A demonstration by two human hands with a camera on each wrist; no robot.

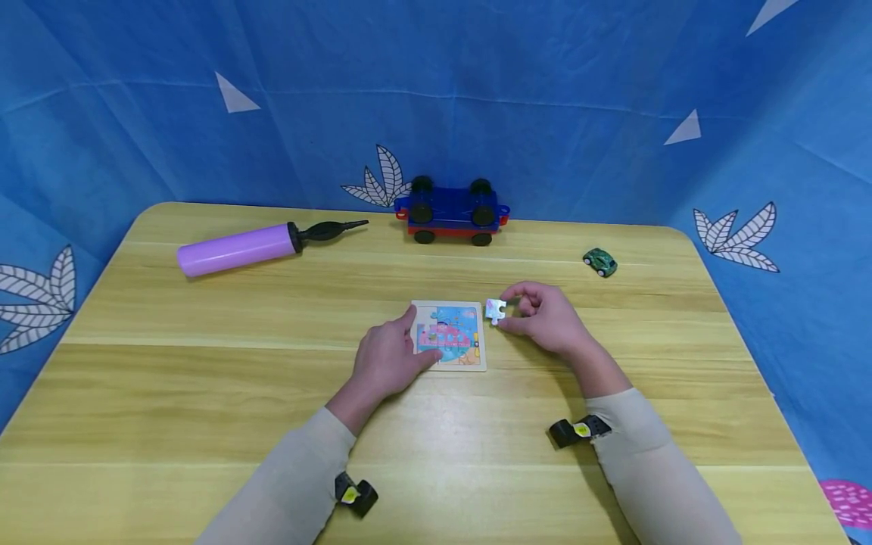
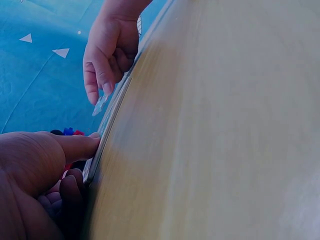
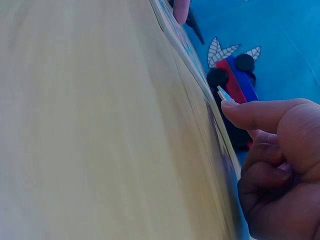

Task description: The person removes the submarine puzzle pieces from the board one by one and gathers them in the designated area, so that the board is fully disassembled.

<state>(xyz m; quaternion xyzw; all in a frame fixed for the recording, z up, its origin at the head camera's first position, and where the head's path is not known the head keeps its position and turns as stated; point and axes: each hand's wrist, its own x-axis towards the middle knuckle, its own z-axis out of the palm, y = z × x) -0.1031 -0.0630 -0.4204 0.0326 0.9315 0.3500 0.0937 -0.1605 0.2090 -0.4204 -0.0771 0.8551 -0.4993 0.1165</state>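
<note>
A square jigsaw puzzle board (image 1: pixel 482 350) with a pale frame lies on the table, its picture pink and blue. White patches show on the left and upper left of its picture. My left hand (image 1: pixel 385 357) holds the board at its left side, thumb over the lower part and fingers at the upper left corner. Just off the board's right edge, my right hand (image 1: pixel 547 318) pinches a puzzle piece (image 1: pixel 495 309) between thumb and finger. That piece (image 3: pixel 223 94) appears edge-on in the right wrist view, above the tabletop.
Toward the back left of the wooden table (image 1: pixel 204 393) lies a purple hand pump (image 1: pixel 238 250) with a black nozzle. A blue and red toy vehicle (image 1: pixel 450 208) rests on its side at the back edge. A small green toy car (image 1: pixel 600 262) stands at the back right.
</note>
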